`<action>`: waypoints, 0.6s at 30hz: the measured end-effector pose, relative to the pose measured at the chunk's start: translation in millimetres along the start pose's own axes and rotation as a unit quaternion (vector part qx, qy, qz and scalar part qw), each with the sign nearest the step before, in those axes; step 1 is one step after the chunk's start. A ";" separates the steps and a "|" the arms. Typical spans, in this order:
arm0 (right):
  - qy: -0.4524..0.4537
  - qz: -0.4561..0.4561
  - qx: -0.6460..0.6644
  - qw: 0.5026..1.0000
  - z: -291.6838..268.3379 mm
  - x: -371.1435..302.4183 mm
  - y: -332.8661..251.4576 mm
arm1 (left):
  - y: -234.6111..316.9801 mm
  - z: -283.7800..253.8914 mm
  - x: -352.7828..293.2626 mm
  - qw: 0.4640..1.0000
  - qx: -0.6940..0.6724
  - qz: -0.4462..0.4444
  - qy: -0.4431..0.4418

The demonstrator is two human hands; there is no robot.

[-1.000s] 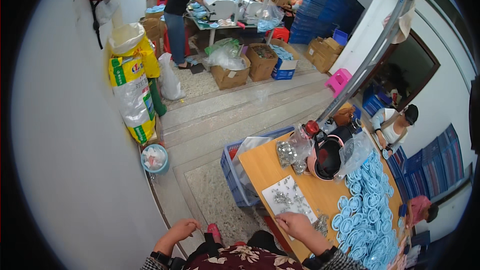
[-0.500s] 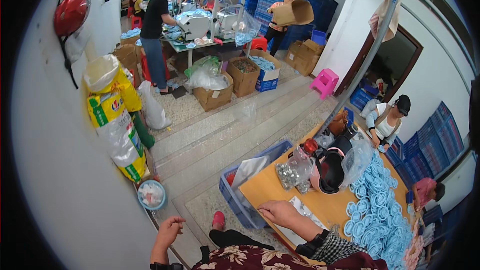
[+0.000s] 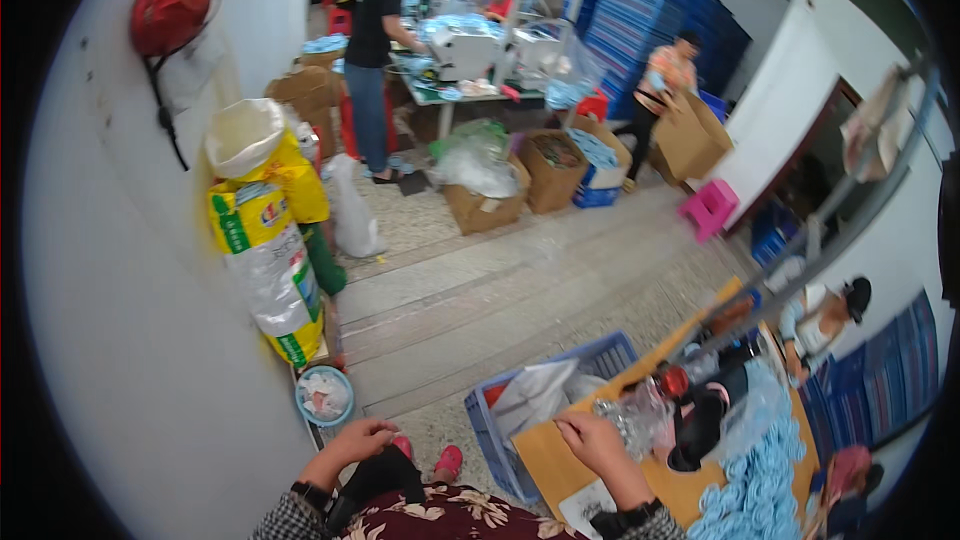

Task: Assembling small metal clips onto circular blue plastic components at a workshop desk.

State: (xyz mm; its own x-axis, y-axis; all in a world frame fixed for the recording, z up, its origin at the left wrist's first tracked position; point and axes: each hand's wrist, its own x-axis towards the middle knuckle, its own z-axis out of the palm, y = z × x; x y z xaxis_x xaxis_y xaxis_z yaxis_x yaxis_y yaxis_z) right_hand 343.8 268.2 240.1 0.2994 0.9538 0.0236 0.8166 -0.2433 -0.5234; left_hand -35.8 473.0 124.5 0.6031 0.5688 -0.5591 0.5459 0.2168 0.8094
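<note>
My left hand (image 3: 362,437) is raised at the lower middle, its fingers loosely curled in and nothing showing in them. Beyond it stands a light-blue bucket (image 3: 346,398) holding crumpled white scraps. My right hand (image 3: 592,438) hovers at the near left corner of a wooden table (image 3: 548,460), fingers bent together, with no object visible in it. Under its wrist lies a white sheet (image 3: 592,510) on the table. Past the right hand are a clear bag of small shiny parts (image 3: 632,420), a dark cap-like item with pink (image 3: 700,425) and a heap of light-blue ring-shaped pieces (image 3: 752,485).
A blue crate (image 3: 500,455) stands against the table's left side. Yellow-and-white sacks (image 3: 262,260) lean by the left wall. Cardboard boxes (image 3: 490,208), a pink stool (image 3: 708,208) and a person carrying a carton (image 3: 690,140) are farther off. Another person (image 3: 815,325) sits at the table's far end.
The view has swung left, so the scene shifts right. My right hand has drawn back off the tabletop toward its corner. The far person has lowered the carton.
</note>
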 end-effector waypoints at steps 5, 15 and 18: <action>-0.061 0.075 -0.001 0.995 -0.1 -1.4 -1.1 | 18.3 -19.5 68.9 0.998 0.027 0.009 -0.054; 0.085 0.148 -0.024 0.985 6.9 30.2 -37.5 | 69.1 -85.6 192.4 0.983 0.071 0.083 -0.148; 0.084 0.185 -0.039 0.978 14.0 47.9 -51.1 | 86.9 -100.7 217.5 0.982 0.060 0.091 -0.154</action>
State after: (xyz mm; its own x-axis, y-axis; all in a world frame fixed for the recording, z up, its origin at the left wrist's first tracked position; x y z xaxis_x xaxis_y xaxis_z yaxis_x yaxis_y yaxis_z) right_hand 309.5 328.9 256.1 0.6525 0.7577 -0.0124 0.6709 -0.5852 -0.4554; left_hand 84.3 695.4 91.4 0.8338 0.3188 -0.4507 0.4669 0.0285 0.8838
